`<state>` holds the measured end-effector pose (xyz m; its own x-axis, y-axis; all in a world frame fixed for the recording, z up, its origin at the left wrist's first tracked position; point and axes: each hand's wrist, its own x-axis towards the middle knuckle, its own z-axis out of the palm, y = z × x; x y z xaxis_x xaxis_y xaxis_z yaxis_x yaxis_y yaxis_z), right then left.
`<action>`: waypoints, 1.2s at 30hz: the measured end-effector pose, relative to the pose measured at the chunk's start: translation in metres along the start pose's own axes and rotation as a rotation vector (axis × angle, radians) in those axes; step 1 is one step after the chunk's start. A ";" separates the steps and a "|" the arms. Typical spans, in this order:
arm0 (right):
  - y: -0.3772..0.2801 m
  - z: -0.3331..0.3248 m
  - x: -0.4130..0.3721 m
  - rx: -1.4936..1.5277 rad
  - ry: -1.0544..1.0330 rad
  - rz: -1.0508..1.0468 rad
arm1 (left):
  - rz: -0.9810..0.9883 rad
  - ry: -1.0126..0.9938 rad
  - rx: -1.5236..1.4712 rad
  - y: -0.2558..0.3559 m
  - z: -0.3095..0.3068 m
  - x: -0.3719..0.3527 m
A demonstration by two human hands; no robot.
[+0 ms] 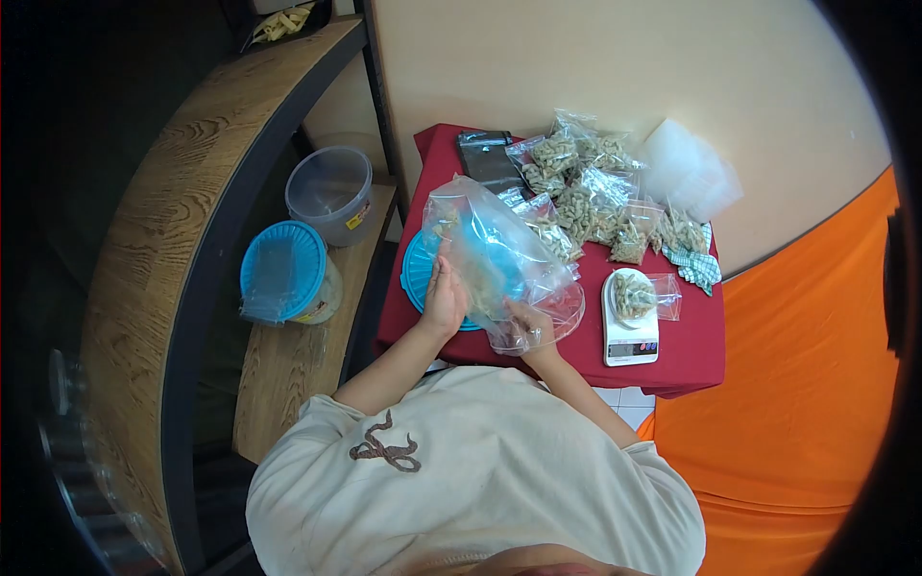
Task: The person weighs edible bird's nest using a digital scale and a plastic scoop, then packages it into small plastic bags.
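A large clear plastic bag [490, 226] hangs between my hands above the red-covered table, with a few pale pieces showing inside it. My left hand [445, 300] holds the bag's left side, its fingers pointing up along the plastic. Lower down, my right hand [530, 328] grips the near edge of the bag, its fingers seen partly through the film. Under the bag lies a round blue lid [415, 274], largely covered. To the right, a white digital scale [631, 353] carries a small filled bag [632, 294] whose contents look pale and greenish.
Several filled small bags [586, 206] are piled at the table's back, beside a stack of clear empty bags [687, 173], a black pouch [490, 161] and a checked cloth [696, 271]. On the left shelf stand a clear tub [329, 192] and a blue-lidded tub [303, 240].
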<state>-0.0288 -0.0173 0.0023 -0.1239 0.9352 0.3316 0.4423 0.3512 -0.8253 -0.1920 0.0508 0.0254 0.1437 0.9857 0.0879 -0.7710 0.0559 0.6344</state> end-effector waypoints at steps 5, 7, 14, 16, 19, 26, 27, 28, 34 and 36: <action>0.034 0.009 -0.003 0.292 0.057 0.288 | -0.004 0.018 0.018 0.003 -0.013 -0.001; 0.030 0.008 -0.002 0.403 0.131 0.225 | 0.010 0.053 0.049 0.007 -0.020 -0.001; -0.021 -0.024 -0.012 0.498 0.166 0.717 | 0.005 0.099 0.230 0.013 -0.033 -0.015; -0.017 -0.027 -0.020 0.510 0.197 0.633 | 0.007 0.060 0.339 0.013 -0.027 -0.025; -0.024 -0.030 -0.024 -0.073 0.151 0.242 | -0.077 0.048 0.362 0.008 -0.022 -0.040; -0.040 -0.021 -0.020 -0.173 0.062 0.052 | -0.165 0.023 0.266 -0.008 -0.013 -0.040; -0.037 -0.017 -0.022 -0.159 0.064 0.042 | -0.164 0.020 0.267 -0.008 -0.009 -0.037; -0.036 -0.014 -0.023 -0.161 0.067 0.039 | -0.141 -0.021 0.208 -0.007 -0.003 -0.033; -0.021 0.001 -0.024 -0.099 0.046 0.042 | -0.087 -0.073 -0.021 -0.008 0.010 -0.021; -0.023 0.005 -0.021 0.219 0.066 0.310 | -0.083 -0.092 -0.078 -0.006 0.015 -0.020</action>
<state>-0.0409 -0.0448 0.0117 0.0469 0.9962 0.0735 0.2488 0.0596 -0.9667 -0.1809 0.0284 0.0307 0.2625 0.9587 0.1094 -0.7996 0.1527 0.5807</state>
